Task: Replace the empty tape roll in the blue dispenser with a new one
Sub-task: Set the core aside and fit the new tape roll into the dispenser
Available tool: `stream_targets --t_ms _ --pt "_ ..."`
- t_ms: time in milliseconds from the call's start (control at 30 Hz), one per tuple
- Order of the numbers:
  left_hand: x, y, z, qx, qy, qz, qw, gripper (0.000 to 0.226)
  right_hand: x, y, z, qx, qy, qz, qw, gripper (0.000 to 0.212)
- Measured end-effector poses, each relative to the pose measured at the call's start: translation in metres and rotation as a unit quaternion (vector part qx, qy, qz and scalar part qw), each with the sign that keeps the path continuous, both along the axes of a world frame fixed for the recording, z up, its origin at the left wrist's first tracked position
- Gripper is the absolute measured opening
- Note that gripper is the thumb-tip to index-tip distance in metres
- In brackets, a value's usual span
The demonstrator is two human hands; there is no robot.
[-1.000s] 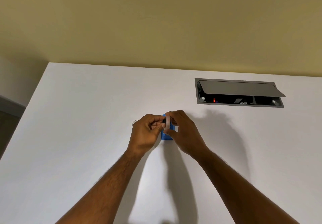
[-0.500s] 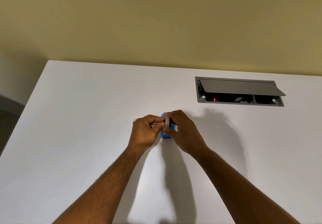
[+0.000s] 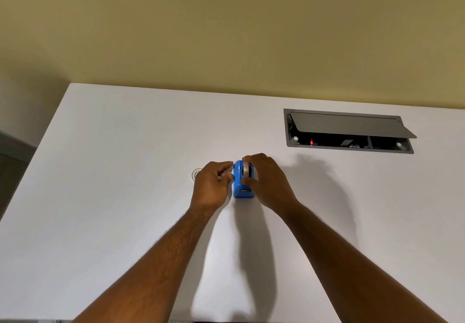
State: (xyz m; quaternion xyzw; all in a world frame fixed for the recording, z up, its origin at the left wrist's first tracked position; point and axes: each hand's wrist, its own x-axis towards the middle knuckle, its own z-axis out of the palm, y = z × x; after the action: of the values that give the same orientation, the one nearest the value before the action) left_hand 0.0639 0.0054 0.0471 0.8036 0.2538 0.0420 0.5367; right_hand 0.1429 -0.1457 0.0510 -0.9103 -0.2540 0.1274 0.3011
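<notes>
Since earlier, the left hand has drawn aside, pinching something small; the tape roll is gripped in the blue dispenser by the right hand. No writing is legible.

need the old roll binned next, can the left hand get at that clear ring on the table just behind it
Probably yes: the clear ring lies on the table right by the left hand, nothing between, though its fingers are pinched shut.
</notes>
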Motion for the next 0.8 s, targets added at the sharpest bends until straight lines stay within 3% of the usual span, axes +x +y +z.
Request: stream_targets --t_ms 667,800 --pt "0.007 -0.007 -0.002 0.059 0.015 -0.068 0.996 0.032 0.016 0.006 -0.006 -0.024 0.027 0.021 0.999 0.048" --pt "0.004 -0.008 0.0 0.066 -0.038 -0.08 0.994 0.035 0.018 0.006 -0.004 -0.031 0.024 0.038 0.999 0.049"
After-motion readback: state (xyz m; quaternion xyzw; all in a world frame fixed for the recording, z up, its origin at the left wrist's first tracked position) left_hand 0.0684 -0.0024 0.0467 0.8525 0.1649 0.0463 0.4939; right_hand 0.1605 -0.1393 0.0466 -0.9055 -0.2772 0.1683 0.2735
